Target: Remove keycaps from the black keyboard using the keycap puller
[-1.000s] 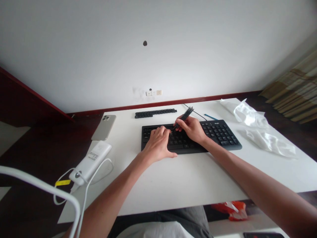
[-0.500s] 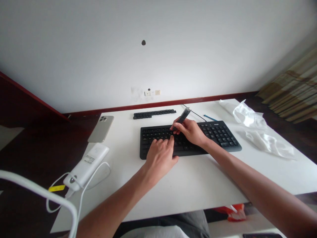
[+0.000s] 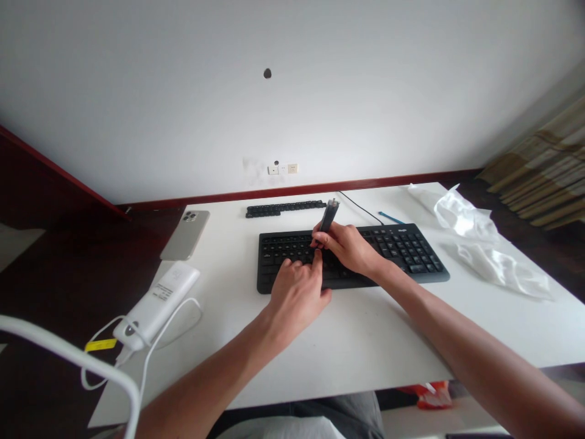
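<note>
A black keyboard (image 3: 406, 251) lies on the white table, its left and middle keys partly covered by my hands. My right hand (image 3: 348, 245) is closed around a slim dark tool (image 3: 329, 214), held steeply upright like a pen with a shiny metallic upper end. The tool's lower end is hidden among my fingers at the keys. My left hand (image 3: 299, 283) lies palm down on the keyboard's front left part, holding nothing. Its index finger reaches forward beside the tool's lower end, and its thumb is apart at the keyboard's front edge.
Several loose black keycaps (image 3: 286, 208) form rows behind the keyboard. A blue stick (image 3: 390, 217) lies near the cable (image 3: 363, 207). Clear plastic bags (image 3: 466, 213) lie at right. At left are a phone (image 3: 186, 235) and a white power bank-like device (image 3: 158, 302) with cords.
My right hand has shifted slightly left, and the tool's top has swung left and become more upright. My left hand stays nearly in place. The view has tilted a little.
</note>
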Demonstrator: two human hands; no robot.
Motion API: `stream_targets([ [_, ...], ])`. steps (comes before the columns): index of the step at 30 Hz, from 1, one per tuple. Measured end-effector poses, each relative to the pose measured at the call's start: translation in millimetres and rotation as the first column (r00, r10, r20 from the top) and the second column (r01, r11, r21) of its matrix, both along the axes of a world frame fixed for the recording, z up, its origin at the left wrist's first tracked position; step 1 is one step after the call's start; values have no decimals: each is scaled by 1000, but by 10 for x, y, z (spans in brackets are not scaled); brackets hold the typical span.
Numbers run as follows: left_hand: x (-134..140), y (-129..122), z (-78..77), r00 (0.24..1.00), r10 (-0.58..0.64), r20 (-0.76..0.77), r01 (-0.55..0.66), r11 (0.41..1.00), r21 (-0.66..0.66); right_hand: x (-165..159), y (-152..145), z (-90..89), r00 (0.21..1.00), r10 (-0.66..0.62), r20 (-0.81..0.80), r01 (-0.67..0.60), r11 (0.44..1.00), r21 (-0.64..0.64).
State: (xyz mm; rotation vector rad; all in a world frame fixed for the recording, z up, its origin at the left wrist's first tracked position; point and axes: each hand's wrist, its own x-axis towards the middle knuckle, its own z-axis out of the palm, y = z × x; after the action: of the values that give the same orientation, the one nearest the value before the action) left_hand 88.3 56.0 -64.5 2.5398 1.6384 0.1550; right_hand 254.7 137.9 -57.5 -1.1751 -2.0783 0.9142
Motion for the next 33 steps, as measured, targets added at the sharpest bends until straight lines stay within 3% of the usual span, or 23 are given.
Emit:
stream_targets([
  [10, 13, -9, -17, 1000, 18, 1, -18, 1000, 2, 83, 18, 41, 994, 107, -6, -107, 994, 15],
  [22, 11, -20, 1, 999, -3, -39, 3, 1000, 8, 237, 205, -75, 936, 241, -258, -277, 954, -114],
  [29, 6, -32, -9, 999, -3, -36, 4, 1000, 14, 323, 267, -112, 912, 258, -317, -333, 919, -209],
  [33, -9, -12, -13, 999, -8, -42, 8, 1000, 2, 290, 233, -106, 922, 220, -319, -294, 934, -203],
])
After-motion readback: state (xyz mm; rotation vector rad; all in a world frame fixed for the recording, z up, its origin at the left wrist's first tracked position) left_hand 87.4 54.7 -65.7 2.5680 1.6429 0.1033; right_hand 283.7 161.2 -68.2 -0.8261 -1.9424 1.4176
